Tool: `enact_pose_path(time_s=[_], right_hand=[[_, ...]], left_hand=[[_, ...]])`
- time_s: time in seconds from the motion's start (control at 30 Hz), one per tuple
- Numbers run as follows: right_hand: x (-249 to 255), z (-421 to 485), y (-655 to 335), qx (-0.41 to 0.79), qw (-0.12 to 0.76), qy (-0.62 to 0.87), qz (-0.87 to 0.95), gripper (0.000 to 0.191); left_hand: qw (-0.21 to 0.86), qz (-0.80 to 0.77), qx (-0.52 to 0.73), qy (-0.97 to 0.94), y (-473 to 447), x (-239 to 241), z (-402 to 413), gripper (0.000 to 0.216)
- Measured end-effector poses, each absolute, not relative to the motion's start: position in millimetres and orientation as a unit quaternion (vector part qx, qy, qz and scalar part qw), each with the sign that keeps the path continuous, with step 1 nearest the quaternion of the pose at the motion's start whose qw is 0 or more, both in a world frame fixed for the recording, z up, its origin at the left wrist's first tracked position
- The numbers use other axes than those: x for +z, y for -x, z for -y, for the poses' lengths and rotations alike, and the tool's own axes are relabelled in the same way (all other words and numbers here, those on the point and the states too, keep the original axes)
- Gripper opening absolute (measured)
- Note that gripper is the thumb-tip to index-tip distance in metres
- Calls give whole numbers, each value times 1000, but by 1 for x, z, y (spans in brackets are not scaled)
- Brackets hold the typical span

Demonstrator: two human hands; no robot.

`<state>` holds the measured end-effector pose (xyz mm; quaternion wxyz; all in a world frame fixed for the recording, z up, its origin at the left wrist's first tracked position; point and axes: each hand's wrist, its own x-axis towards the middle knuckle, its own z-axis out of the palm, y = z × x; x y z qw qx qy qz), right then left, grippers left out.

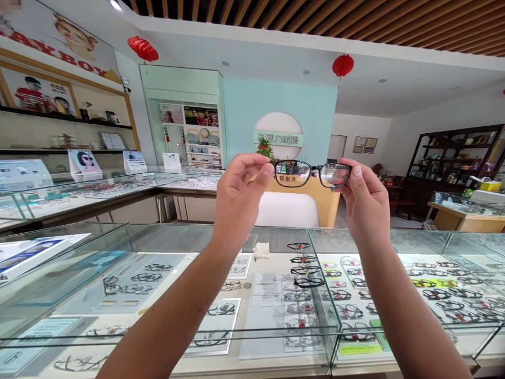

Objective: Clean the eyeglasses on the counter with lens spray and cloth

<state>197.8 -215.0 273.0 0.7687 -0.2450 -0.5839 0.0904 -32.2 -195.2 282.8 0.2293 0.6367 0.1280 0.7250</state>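
A pair of black-framed eyeglasses (292, 185) is held up at arm's length, level with the back counter. My left hand (245, 192) pinches its left end between thumb and fingers. At the other end, my right hand (365, 197) grips the frame the same way, thumb toward me. Through the clear lenses the counter and its lettering show. The temples are mostly hidden behind the frame and my fingers. Below my hands, several dark eyeglasses (309, 282) lie in a column on the glass showcase, with a crumpled white cloth (261, 250) near them.
A glass showcase (173, 337) with rows of eyeglasses spans the front. Another display counter (118, 184) runs along the left. Behind the held glasses stand a white chair (290, 209) and a wooden reception desk (330, 202). Dark shelves (453, 152) stand at the right.
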Motion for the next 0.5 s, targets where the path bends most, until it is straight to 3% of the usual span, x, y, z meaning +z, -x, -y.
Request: enact_pose_path(time_s=[0.5], right_hand=[[267,205,-197,176,783,239,547,38]], left_hand=[[214,-132,728,-637,20,279,206,30]])
